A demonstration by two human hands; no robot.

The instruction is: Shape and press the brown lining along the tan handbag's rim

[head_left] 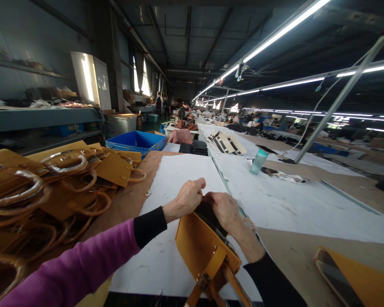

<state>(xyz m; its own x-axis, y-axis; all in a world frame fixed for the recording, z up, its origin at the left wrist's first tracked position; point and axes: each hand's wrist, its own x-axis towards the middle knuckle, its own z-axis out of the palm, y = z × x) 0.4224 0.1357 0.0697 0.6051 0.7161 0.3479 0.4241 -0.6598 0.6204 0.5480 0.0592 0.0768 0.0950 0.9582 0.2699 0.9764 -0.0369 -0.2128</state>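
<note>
A tan handbag [195, 241] stands tilted in front of me on white paper [156, 260], its handles and a strap with a metal clasp hanging towards me. At the bag's far upper edge my left hand [188, 196] is closed, thumb and fingers pinched together. My right hand [225, 211] curls over the same opening, its fingers bent down onto the edge beside the left hand. The dark inside of the bag shows between the hands. What the left fingertips pinch is too small to make out.
Several tan handbags [67, 192] with wrapped handles are piled at left. Behind them stands a blue bin [134, 140]. A teal bottle [258, 162] and striped pieces [227, 143] lie to the right and beyond. Another tan piece [355, 273] sits at right, near a slanting metal post [336, 106].
</note>
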